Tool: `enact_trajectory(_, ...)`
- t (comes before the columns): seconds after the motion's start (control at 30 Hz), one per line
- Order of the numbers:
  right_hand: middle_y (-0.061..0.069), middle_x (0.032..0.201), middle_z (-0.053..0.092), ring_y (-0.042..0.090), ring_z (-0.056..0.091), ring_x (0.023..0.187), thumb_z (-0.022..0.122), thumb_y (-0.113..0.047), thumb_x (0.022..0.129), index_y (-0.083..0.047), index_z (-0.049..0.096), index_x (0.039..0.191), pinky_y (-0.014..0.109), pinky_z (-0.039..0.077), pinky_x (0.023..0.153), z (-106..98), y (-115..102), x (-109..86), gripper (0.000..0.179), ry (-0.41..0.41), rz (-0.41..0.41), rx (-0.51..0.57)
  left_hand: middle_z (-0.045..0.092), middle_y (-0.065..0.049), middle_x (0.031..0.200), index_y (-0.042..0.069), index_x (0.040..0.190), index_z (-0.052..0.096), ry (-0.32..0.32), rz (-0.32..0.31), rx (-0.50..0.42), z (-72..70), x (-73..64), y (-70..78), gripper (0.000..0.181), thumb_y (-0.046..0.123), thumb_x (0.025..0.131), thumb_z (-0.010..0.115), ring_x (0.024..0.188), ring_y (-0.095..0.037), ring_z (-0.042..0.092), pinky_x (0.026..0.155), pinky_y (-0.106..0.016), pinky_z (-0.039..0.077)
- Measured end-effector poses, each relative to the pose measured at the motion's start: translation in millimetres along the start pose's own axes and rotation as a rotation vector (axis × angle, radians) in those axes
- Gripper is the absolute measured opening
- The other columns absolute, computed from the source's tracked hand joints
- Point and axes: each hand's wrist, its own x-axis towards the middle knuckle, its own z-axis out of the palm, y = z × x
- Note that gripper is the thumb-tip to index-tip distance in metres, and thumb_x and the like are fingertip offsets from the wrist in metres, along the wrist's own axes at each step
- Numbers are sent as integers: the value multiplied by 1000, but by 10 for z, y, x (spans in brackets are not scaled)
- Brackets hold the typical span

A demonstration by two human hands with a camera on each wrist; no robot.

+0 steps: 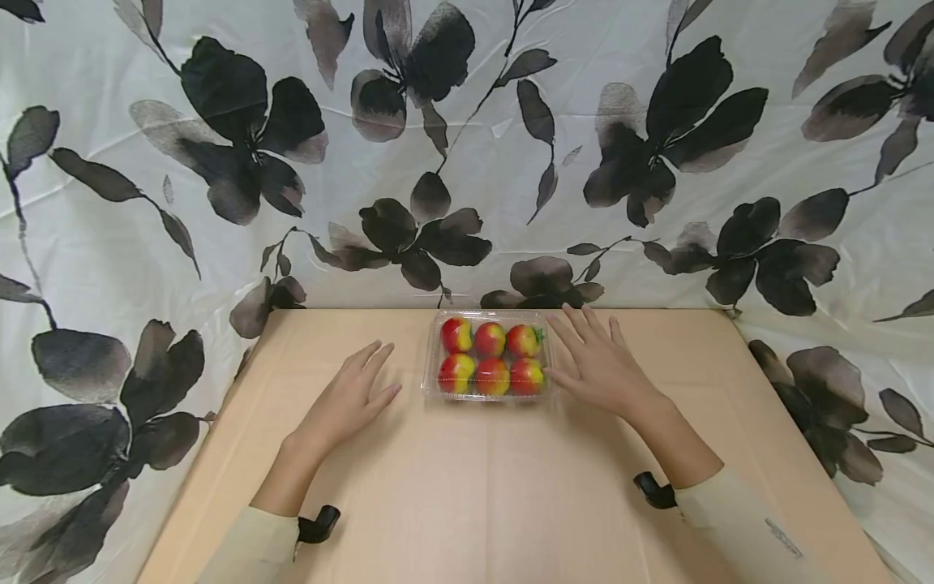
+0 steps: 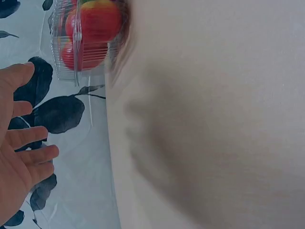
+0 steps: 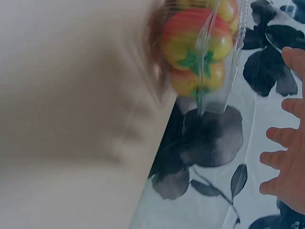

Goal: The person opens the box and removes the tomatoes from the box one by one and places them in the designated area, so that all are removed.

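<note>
A clear plastic clamshell box (image 1: 430,381) lies near the far edge of the table, holding several round red-and-yellow fruits (image 1: 490,339) in two rows. Green leafy tops show on some fruits (image 3: 195,43) in the right wrist view. To the box's left, my left hand (image 1: 346,397) is held with fingers spread and nothing in it, apart from the box. My right hand (image 1: 601,369), fingers straight and spread, is at the box's right side, its fingertips close to that edge in the head view. Both palms face inward toward the box.
The light wooden-toned table (image 1: 489,495) narrows toward its far edge, just behind the box. A white cloth (image 1: 525,268) with dark flower prints hangs behind and spreads along both sides. Each wrist carries a black camera mount (image 1: 318,526) near the sleeve.
</note>
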Motion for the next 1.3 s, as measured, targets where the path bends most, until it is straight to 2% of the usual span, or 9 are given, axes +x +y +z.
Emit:
enact_trajectory(0.17, 16, 169, 26, 46, 21, 156, 64, -58, 95, -19, 32, 163, 78, 11, 122, 7, -141, 104, 85, 1, -48, -14, 45, -23, 156, 7, 155, 43, 5, 11, -56, 24, 5, 52, 68, 34, 99, 70, 144, -44, 44, 120, -62, 39)
enact_trajectory(0.4, 16, 168, 30, 45, 23, 156, 64, -57, 96, -20, 37, 161, 77, 14, 122, 8, -323, 222, 80, -12, -102, 12, 54, -21, 148, 2, 150, 49, 48, 49, -112, 50, 6, 89, 63, 26, 97, 73, 139, -40, 51, 118, -57, 44)
enact_trajectory(0.53, 16, 167, 32, 45, 25, 155, 67, -55, 95, -24, 37, 161, 77, 15, 122, 20, -396, 296, 79, -17, -132, 25, 60, -21, 141, 0, 145, 53, 78, 52, -180, 88, 37, 105, 59, 18, 94, 76, 124, -38, 62, 106, -55, 54)
enact_trajectory(0.63, 15, 166, 35, 45, 27, 155, 69, -54, 93, -25, 40, 159, 77, 16, 121, 37, -448, 351, 78, -14, -163, 33, 63, -20, 135, 0, 144, 54, 71, 19, -253, 120, 61, 98, 57, 15, 94, 77, 113, -35, 68, 96, -52, 60)
enact_trajectory(0.7, 15, 164, 37, 45, 29, 154, 69, -54, 93, -24, 42, 158, 77, 19, 121, 51, -488, 385, 77, -12, -189, 28, 65, -21, 132, 0, 143, 55, 56, -13, -308, 139, 71, 83, 56, 14, 94, 76, 111, -35, 68, 95, -51, 61)
enact_trajectory(0.9, 13, 159, 44, 43, 36, 150, 69, -56, 92, -26, 45, 156, 75, 24, 121, 142, -627, 483, 75, -15, -271, -1, 66, -27, 129, -5, 141, 55, 21, -97, -466, 199, 73, 23, 51, 9, 95, 73, 112, -40, 68, 98, -53, 60)
enact_trajectory(1.07, 11, 158, 45, 41, 34, 151, 70, -54, 93, -26, 47, 155, 75, 26, 120, 215, -732, 525, 72, -59, -293, 43, 66, -28, 129, -8, 141, 55, -3, -158, -540, 256, 85, -9, 49, 9, 97, 71, 113, -38, 69, 99, -47, 60)
enact_trajectory(1.2, 10, 161, 43, 36, 33, 152, 68, -56, 94, -30, 45, 156, 72, 28, 122, 263, -810, 559, 71, -97, -303, 39, 68, -27, 128, -8, 139, 56, -20, -189, -592, 321, 115, -22, 46, 7, 98, 70, 113, -38, 69, 98, -44, 61)
enact_trajectory(1.3, 9, 161, 43, 33, 35, 151, 68, -56, 93, -31, 47, 155, 71, 27, 123, 297, -875, 593, 69, -101, -323, 42, 69, -27, 124, -9, 137, 58, -33, -198, -649, 373, 137, -26, 43, 4, 98, 69, 112, -39, 70, 96, -37, 62)
